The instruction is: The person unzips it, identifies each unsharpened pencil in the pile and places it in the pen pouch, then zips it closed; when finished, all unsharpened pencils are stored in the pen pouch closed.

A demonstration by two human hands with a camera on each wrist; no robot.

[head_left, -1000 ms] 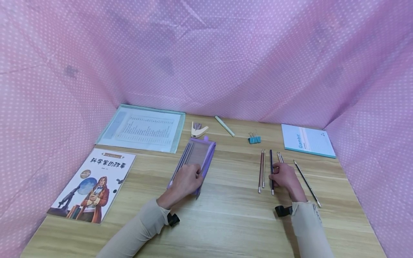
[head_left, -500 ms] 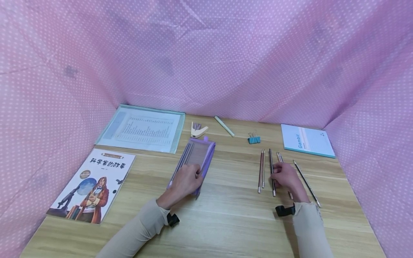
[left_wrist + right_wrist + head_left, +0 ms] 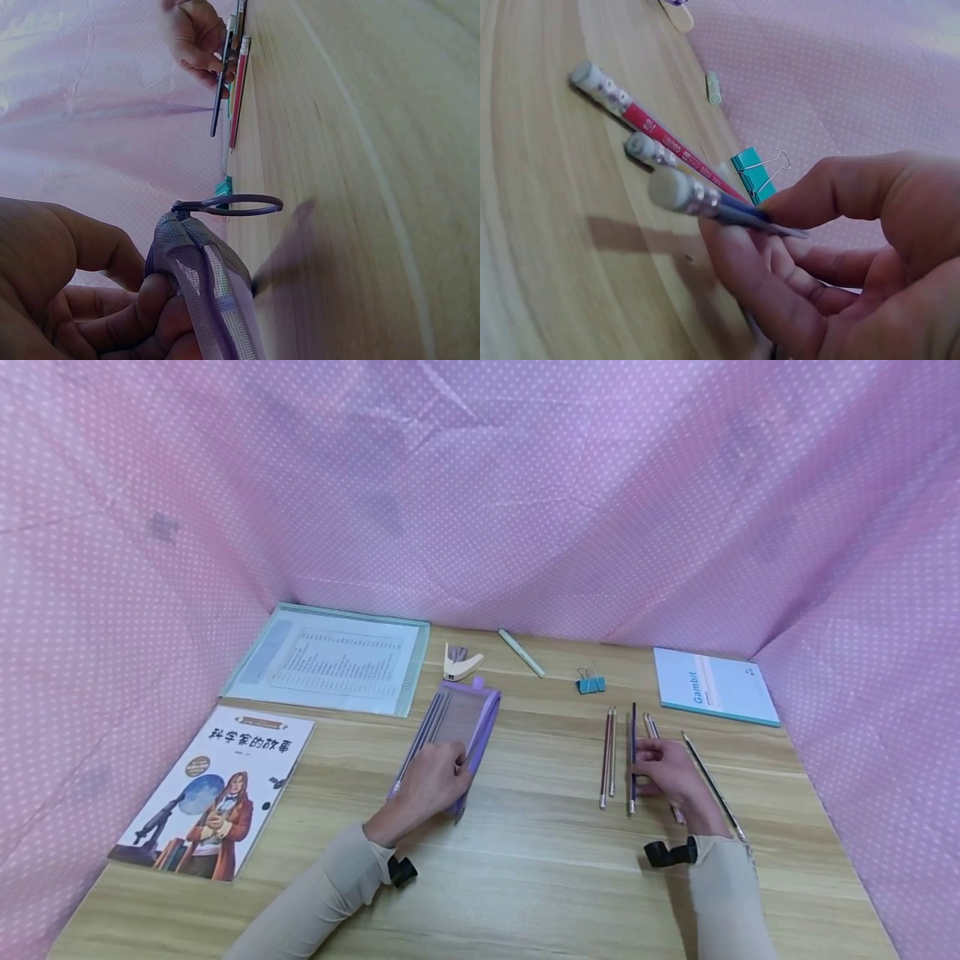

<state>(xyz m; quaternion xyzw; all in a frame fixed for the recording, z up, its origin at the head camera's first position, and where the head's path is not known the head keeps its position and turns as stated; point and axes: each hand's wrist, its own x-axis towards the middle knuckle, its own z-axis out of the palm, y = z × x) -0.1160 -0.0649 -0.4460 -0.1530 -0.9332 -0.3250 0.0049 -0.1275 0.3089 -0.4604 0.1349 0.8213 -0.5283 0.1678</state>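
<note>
My left hand grips the near end of a purple mesh pencil case, which holds several pencils along its left side. In the left wrist view, fingers curl round the case below its zipper ring. At the right, thumb and fingers of my right hand pinch a dark blue pencil. Its white eraser faces the right wrist camera, and a shadow falls on the wood apart from it. A red pencil and a yellowish one lie just left of this hand.
More pencils lie beyond and right of the right hand, including a dark one. Along the back are a stapler, a pale green pen, a teal binder clip and a notebook. A document folder and a book occupy the left.
My right hand has raised the dark blue pencil slightly and turned it, shifting a little to the right. My left hand stays on the pencil case.
</note>
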